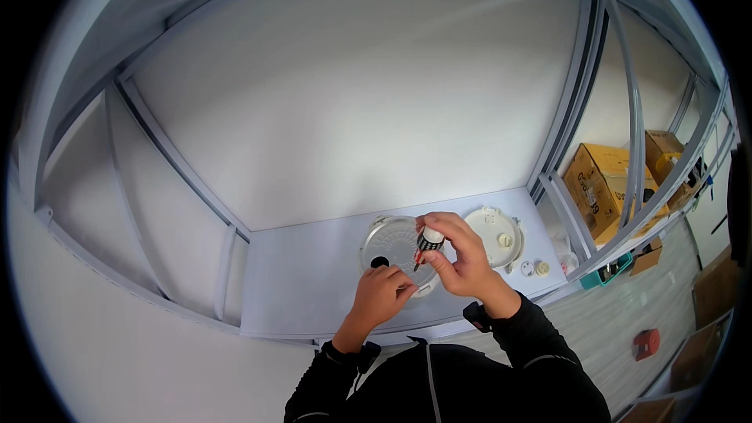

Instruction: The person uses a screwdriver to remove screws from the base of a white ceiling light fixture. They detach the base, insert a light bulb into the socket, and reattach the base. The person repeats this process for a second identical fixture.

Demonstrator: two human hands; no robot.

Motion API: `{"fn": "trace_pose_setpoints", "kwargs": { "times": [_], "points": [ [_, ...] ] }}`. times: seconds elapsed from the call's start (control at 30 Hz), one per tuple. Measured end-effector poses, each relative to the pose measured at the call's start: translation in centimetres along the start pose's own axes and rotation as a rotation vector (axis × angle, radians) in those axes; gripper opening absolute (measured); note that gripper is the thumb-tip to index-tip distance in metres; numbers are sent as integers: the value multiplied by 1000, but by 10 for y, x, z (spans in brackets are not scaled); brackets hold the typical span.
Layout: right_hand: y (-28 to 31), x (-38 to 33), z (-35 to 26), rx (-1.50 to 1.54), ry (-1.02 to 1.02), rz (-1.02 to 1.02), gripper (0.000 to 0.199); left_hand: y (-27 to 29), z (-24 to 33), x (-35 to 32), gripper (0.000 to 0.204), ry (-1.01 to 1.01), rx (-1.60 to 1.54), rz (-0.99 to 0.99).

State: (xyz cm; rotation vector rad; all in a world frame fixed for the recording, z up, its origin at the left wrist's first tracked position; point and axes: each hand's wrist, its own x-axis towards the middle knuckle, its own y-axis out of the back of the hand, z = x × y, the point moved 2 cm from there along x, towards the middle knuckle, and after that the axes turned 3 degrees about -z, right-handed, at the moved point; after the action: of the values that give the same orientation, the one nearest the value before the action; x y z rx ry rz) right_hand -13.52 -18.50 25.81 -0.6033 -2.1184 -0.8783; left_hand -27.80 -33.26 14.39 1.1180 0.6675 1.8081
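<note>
My right hand (464,259) is closed around a small bottle-like object (429,240) with a white end, a dark patterned band and a red part. Its narrow dark tip points down over a round, pale ribbed cover (403,236). My left hand (382,294) lies at the near edge of that cover, fingers curled and pressed together. Whatever is in its pinch, if anything, is too small to make out. A black round piece (380,262) sits on the cover just beyond my left fingers.
Right of the cover lies a round white housing (492,227) on the white table (294,282). Two small round parts (541,268) (527,269) sit by the table's right edge. Grey frame posts (576,110) enclose the table. Beyond are cardboard boxes (599,188), a teal bin (609,272) and a red stool (646,344).
</note>
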Motion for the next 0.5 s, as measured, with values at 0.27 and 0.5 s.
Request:
{"fn": "trace_pose_setpoints", "kwargs": {
  "times": [0.27, 0.5],
  "points": [
    [7, -3, 8, 8, 7, 8, 49, 3, -3, -1, 15, 0, -39, 27],
    [7, -15, 17, 159, -29, 101, 58, 22, -31, -20, 20, -85, 23, 101]
  ]
}}
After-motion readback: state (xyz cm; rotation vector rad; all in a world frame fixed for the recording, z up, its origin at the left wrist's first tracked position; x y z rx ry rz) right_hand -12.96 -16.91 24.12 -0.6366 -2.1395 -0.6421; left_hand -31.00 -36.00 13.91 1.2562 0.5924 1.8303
